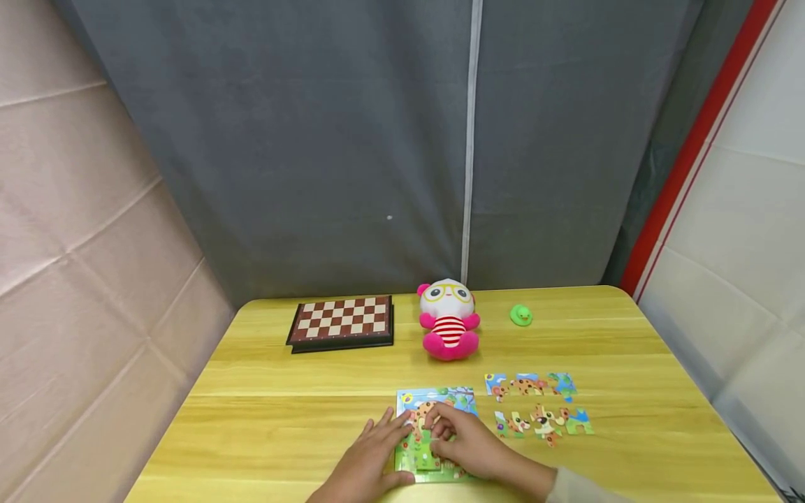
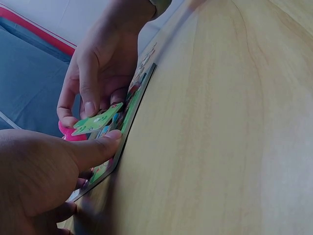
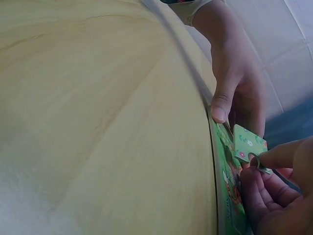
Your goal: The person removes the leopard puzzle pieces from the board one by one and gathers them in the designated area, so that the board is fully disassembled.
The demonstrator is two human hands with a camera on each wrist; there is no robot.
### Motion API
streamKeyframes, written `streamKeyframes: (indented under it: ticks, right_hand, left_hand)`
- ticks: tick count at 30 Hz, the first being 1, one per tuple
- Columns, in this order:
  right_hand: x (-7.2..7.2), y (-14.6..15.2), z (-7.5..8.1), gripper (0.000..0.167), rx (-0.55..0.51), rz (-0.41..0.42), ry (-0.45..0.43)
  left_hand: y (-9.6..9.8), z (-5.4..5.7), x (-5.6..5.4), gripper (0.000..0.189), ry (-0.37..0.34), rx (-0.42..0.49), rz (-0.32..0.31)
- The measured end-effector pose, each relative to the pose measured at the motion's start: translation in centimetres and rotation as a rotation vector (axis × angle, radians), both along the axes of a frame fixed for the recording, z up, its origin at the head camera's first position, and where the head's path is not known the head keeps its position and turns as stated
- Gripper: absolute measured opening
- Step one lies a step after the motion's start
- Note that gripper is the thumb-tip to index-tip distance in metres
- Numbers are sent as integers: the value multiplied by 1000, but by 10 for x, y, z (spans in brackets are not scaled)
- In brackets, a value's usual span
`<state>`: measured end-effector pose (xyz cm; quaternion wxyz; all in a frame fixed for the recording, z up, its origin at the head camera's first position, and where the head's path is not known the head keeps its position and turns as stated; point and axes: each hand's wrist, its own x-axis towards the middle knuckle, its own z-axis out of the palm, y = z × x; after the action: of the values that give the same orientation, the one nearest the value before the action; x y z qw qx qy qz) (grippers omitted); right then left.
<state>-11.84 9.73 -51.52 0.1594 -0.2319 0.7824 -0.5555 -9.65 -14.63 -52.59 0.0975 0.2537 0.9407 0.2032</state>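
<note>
A puzzle board with a colourful animal picture lies near the table's front edge. My right hand pinches a green puzzle piece dotted with small flowers, tilted over the board. The piece's raised underside or edge shows in the left wrist view, where the piece slants above the board. Flat at the board's left side, my left hand rests with straight fingers, its fingertips on the picture and its thumb along the near edge. Both hands cover part of the picture.
Two rows of loose puzzle pieces lie right of the board. Behind stand a pink and white plush toy, a checkered chessboard to its left and a small green duck to its right. A grey curtain hangs behind the table.
</note>
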Motion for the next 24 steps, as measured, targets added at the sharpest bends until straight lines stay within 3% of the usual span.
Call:
streamKeyframes:
  ticks: [17, 24]
  right_hand:
    - [7, 29, 4, 14, -30, -12, -18]
    - [12, 47, 3, 11, -27, -24, -25]
  left_hand:
    - [0, 1, 1, 82, -3, 11, 2]
    - [-1, -4, 0, 84, 4, 2, 2]
